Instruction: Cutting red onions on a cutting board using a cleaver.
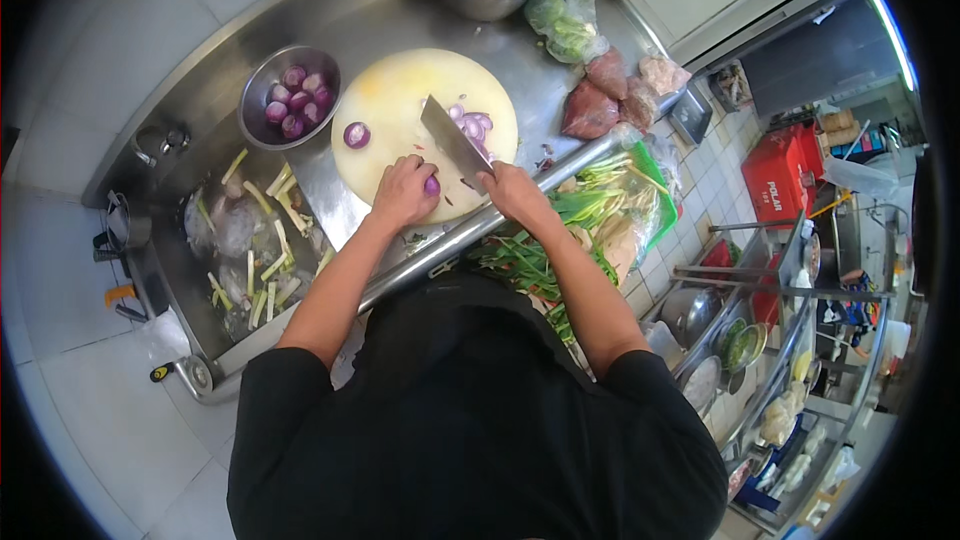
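My left hand (406, 186) holds a piece of red onion (432, 186) down on the round cutting board (382, 97), near its front edge. In my right hand (513, 193) is the handle of a cleaver (455, 144), its broad blade angled up and to the left over the board. Sliced red onion (472, 126) lies in a small heap beside the blade's right side. Another onion with a cut face (357, 135) rests alone at the board's left. Peeled red onions (298, 99) fill part of a steel bowl (247, 114) just left of the board.
A sink (180, 270) at left holds vegetable stalks and wet bags. Nested steel bowls (487, 4) and bagged greens (568, 19) stand at the back. Bagged meat (592, 109) lies right of the board. Spring onions (600, 191) in a green crate (658, 195) stand beyond the counter's rim.
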